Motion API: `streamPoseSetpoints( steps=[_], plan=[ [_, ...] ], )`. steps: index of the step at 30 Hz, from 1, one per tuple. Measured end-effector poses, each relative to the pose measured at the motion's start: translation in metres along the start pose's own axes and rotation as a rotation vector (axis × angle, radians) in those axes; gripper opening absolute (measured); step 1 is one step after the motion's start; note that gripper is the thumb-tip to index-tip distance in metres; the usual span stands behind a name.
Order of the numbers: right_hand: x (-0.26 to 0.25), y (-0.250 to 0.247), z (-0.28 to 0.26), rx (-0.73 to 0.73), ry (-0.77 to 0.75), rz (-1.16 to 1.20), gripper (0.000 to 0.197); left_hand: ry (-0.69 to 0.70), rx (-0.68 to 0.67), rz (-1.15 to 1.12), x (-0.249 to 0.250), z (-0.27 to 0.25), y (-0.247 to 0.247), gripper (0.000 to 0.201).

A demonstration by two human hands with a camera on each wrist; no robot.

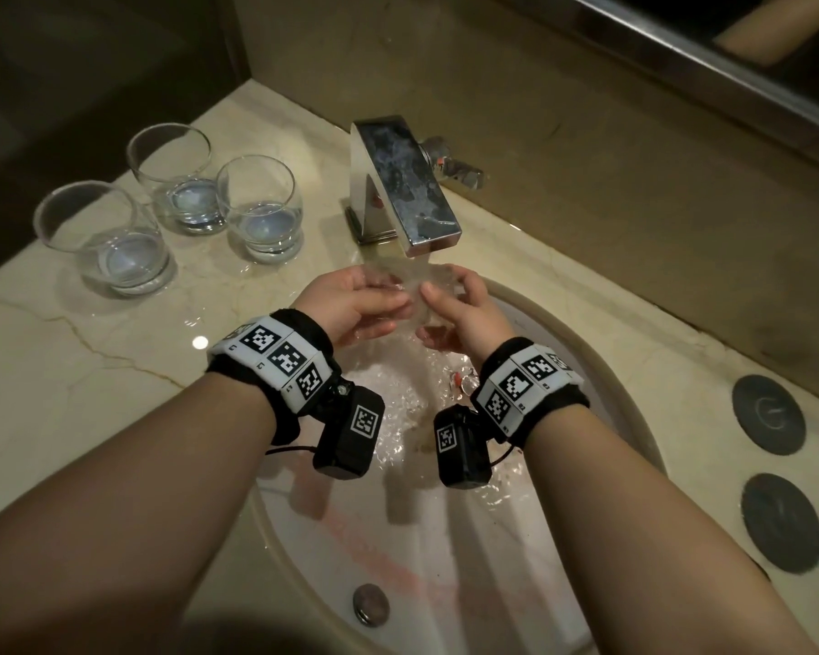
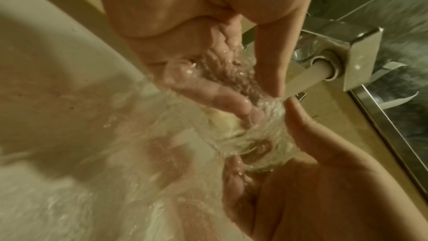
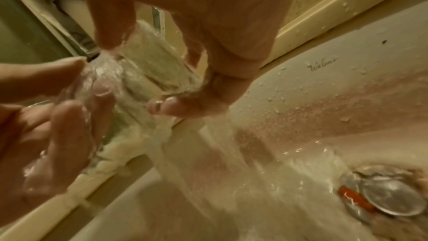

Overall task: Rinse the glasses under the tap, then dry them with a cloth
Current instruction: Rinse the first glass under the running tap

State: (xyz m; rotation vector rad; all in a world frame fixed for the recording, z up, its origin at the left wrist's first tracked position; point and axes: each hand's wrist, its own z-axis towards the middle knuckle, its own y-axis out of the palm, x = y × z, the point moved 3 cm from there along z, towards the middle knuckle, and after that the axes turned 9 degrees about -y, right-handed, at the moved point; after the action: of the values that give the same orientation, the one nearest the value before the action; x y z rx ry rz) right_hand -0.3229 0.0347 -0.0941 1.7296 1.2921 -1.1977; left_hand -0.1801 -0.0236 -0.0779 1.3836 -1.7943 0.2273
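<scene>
A clear glass (image 1: pixel 417 300) is held tilted under the running chrome tap (image 1: pixel 403 182), over the basin. My left hand (image 1: pixel 384 295) pinches it from the left, thumb on top and fingers below. My right hand (image 1: pixel 445 295) grips it from the right. In the right wrist view the right thumb and curled fingers (image 3: pixel 185 105) wrap the glass (image 3: pixel 148 72) while water streams over it. In the left wrist view the left fingers (image 2: pixel 220 98) lie against the wet glass (image 2: pixel 254 144). Three more glasses (image 1: pixel 100 238), (image 1: pixel 176 182), (image 1: pixel 261 210) stand upright on the counter at left, each with a little water.
The round white basin (image 1: pixel 611 371) has water splashing round its drain (image 3: pixel 389 197). The marble counter (image 1: pixel 67 371) is wet near the glasses. Several dark round coasters (image 1: pixel 768 413) lie at the right. A wall and a mirror ledge rise behind the tap.
</scene>
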Motion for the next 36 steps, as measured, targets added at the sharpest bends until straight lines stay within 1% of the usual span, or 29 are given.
streamPoseSetpoints(
  steps=[2,5,7,10,14,16,21,24,26,27,28,30,31,34,36],
  plan=[
    [-0.002,0.001,0.002,0.018,0.037,-0.102,0.058,-0.006,-0.007,0.008,-0.001,0.000,-0.001,0.018],
    [-0.001,0.004,0.003,-0.004,0.096,-0.238,0.072,-0.001,-0.001,0.017,-0.002,0.001,-0.002,0.014],
    [0.001,0.006,0.002,-0.016,0.098,-0.244,0.077,0.011,0.032,0.020,-0.003,0.001,-0.003,0.012],
    [0.004,0.005,0.000,-0.042,0.015,-0.150,0.082,0.050,0.078,0.056,-0.004,0.003,-0.004,0.010],
    [0.001,-0.002,-0.004,-0.119,-0.095,-0.173,0.074,0.044,0.059,0.028,-0.007,0.005,-0.002,0.008],
    [-0.002,-0.004,-0.004,-0.095,-0.119,-0.192,0.071,0.028,0.052,-0.008,-0.007,0.006,-0.003,0.008],
    [-0.005,-0.003,-0.002,-0.036,-0.107,-0.269,0.065,-0.019,0.032,-0.081,-0.008,0.005,-0.005,0.008],
    [-0.006,-0.002,0.001,0.006,-0.083,-0.309,0.059,-0.027,0.057,-0.089,-0.010,0.005,-0.008,0.006],
    [-0.006,0.000,0.003,0.058,-0.078,-0.356,0.069,-0.065,0.057,-0.080,-0.014,0.006,-0.008,0.003],
    [-0.006,0.001,0.004,0.081,-0.102,-0.402,0.074,-0.098,0.054,-0.072,-0.017,0.007,-0.008,0.006],
    [-0.008,0.002,0.005,0.098,-0.145,-0.453,0.075,-0.135,0.062,-0.056,-0.021,0.008,-0.007,0.014],
    [-0.015,0.005,0.002,0.089,-0.243,-0.564,0.073,-0.195,0.108,-0.015,-0.029,0.011,-0.008,0.028],
    [-0.018,0.006,0.001,0.072,-0.279,-0.628,0.073,-0.214,0.124,-0.010,-0.032,0.012,-0.008,0.031],
    [-0.024,0.010,0.000,0.017,-0.342,-0.785,0.075,-0.234,0.129,-0.032,-0.035,0.014,-0.008,0.034],
    [-0.024,0.010,-0.002,0.013,-0.355,-0.797,0.077,-0.229,0.083,-0.078,-0.034,0.016,-0.008,0.035]
  ],
)
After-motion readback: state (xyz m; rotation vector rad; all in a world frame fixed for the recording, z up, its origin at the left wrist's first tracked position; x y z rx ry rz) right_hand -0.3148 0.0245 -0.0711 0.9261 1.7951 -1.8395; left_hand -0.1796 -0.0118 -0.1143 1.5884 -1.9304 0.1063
